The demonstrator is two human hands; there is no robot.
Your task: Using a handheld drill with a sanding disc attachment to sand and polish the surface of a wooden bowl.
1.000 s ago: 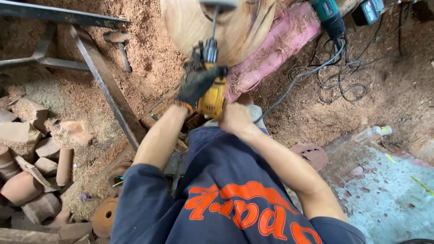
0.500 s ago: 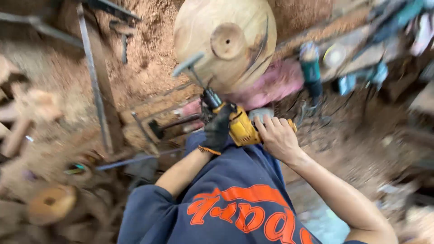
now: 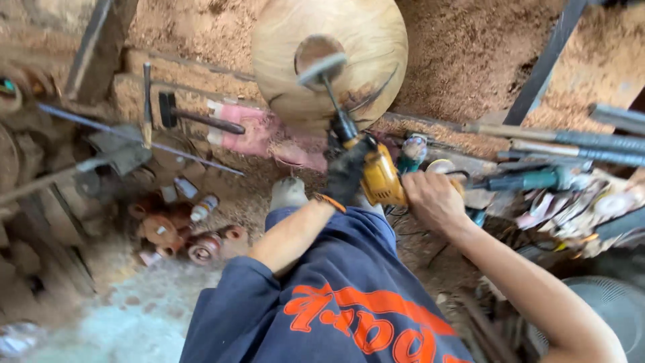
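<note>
The fingers of the left hand, which wears a dark work glove, are clenched around the front body of a yellow handheld power drill. The bare right hand grips the rear handle of the same drill, fingers wrapped tightly round it. From the drill's nose a dark shaft runs up and to the left, ending in a round grey sanding disc. The disc sits against the face of a large, pale, rounded wooden workpiece, right beside a circular brown recess in the wood.

Just below the workpiece lies a crumpled pink cloth. To the left of it a dark-headed hammer with a metal handle rests on the sawdust-covered floor. Lower left, a cluster of small reddish-brown turned wooden pieces lies near the person's foot. To the right of the hands a teal power tool lies among long metal rods.
</note>
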